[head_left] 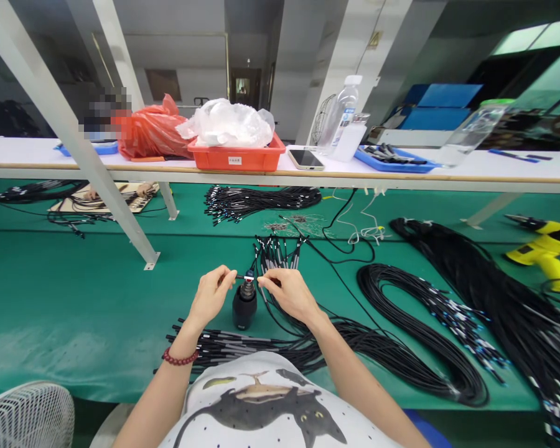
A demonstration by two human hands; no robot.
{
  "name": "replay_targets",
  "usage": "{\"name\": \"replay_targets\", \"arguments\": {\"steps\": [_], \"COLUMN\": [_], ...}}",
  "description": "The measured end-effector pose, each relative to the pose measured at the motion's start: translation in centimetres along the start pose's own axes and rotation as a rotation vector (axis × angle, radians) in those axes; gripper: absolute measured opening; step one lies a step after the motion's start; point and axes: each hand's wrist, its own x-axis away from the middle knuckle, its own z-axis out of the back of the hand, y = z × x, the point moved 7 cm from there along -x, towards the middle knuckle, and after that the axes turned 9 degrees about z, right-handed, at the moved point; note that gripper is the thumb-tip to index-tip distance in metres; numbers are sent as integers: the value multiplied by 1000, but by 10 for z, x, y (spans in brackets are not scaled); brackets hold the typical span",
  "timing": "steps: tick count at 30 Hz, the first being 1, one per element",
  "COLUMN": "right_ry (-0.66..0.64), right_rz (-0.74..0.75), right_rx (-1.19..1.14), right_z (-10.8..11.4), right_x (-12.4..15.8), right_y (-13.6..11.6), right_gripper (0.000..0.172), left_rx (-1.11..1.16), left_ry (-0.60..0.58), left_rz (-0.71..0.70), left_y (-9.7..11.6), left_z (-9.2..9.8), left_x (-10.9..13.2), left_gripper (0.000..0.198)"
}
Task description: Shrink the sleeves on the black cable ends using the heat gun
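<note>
Cable with a short white sleeve (249,278) is held level just above the metal nozzle of a black upright heater (244,311), which is stood on the green tabletop (74,280). By the left hand (212,295), the cable's black left portion is pinched in a narrow grip between thumb and forefinger. The grip of the right hand (287,292) is likewise drawn narrow beside the sleeve's other side, but whether the cable is pinched there cannot be told. Red beads (181,358) are worn on the left wrist. Near the heater, gray-sleeved cable ends (280,252) are spread behind the right hand, and a long bundle (368,339) is laid beneath the right forearm. Farther right, a curved cable coil (368,289) and a yellow heat gun (534,254) are placed well apart from the hands. Beyond them, another dark bundle (266,202) is laid out under a raised white shelf (485,167), on which a red tray (261,162), a phone (306,159) and a clear bottle (340,115) are kept.
</note>
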Motion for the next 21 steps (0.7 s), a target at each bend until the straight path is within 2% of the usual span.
{"name": "replay_targets", "arguments": {"steps": [2, 4, 9, 12, 15, 18, 21], "right_ry": [-27, -8, 130, 219, 390, 585, 541], "right_rz": [13, 24, 20, -35, -234, -529, -728], "right_rx": [4, -17, -168, -142, -210, -388, -457], "right_z": [-2, -3, 0, 6, 13, 6, -27], "right_x": [1, 1, 3, 3, 9, 32, 63], "right_y": [-1, 0, 4, 17, 60, 124, 168], "right_gripper": [35, 34, 18, 24, 32, 41, 44], "left_rx": [-40, -41, 23, 64, 70, -127, -342], "left_ry": [15, 22, 25, 78, 144, 117, 36], "left_rz": [10, -9, -112, -91, -23, 62, 170], "left_y": [-1, 1, 10, 8, -9, -44, -96], "left_z": [2, 2, 0, 5, 14, 15, 6], "left_x": [0, 1, 4, 4, 3, 3, 10], "left_gripper": [43, 42, 19, 17, 21, 21, 16]}}
